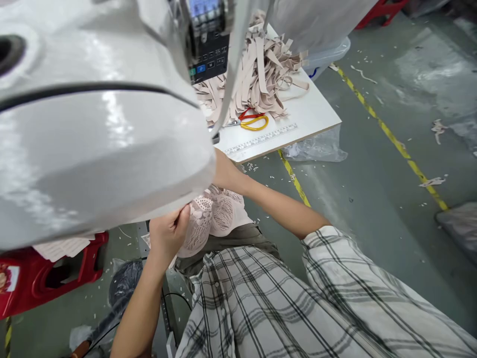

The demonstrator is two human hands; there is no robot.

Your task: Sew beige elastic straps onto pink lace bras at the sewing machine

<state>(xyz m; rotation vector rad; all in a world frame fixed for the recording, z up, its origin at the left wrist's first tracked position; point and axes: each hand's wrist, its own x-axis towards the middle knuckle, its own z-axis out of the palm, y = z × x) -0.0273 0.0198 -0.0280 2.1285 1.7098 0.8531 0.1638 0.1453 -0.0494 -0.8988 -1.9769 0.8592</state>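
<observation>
A pale pink lace bra hangs over my lap, below the front edge of a large white sewing machine. My left hand is closed on the bra's left edge, thumb pressed against the fingers. My right hand reaches under the machine head at the bra's far side. Its fingers are hidden there, so its grip does not show. The needle area is also out of sight behind the machine head.
On the white table at the back lie a heap of beige fabric strips, scissors with red and yellow handles, and a printed ruler scale. A control panel stands nearby. A red stool holds papers at left.
</observation>
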